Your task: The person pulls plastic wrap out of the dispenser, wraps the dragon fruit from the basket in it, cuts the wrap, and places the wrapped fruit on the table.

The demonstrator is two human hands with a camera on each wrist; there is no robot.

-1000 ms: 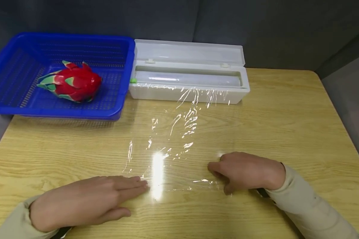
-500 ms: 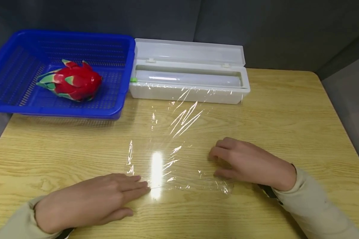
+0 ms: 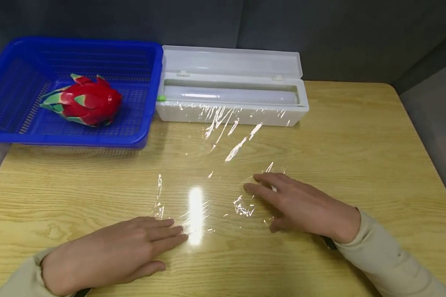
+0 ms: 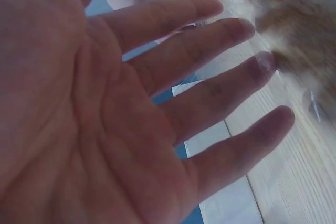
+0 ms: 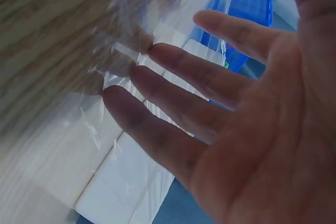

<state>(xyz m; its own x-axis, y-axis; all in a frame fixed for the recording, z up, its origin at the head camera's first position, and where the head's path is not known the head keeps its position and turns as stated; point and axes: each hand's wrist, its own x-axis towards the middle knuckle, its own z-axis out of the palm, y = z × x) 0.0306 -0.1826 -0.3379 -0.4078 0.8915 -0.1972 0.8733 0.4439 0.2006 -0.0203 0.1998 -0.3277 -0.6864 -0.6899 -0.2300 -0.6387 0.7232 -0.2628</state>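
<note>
A sheet of clear cling film [image 3: 215,173] runs from the opened white dispenser box [image 3: 226,114] toward the front of the table, with shiny creases across it. My left hand [image 3: 115,252] lies flat at the film's near left corner, its straight fingertips touching it. At the film's right side, my right hand [image 3: 306,206] has its fingers spread and fairly straight, fingertips on the film. The right wrist view shows film wrinkled at the fingertips [image 5: 118,98]. In the left wrist view the palm faces the camera, with nothing held. Inside the box lies the film roll [image 3: 230,95].
A blue plastic basket [image 3: 131,140] stands at the back left, beside the box, with a red and green dragon fruit [image 3: 89,103] in it. Dark partitions [image 3: 338,41] border the wooden table [image 3: 357,144] behind.
The right hand has loosened its bent fingers and reached farther in over the film, spreading them. Creases in the film have shifted. The left hand has stayed nearly still.
</note>
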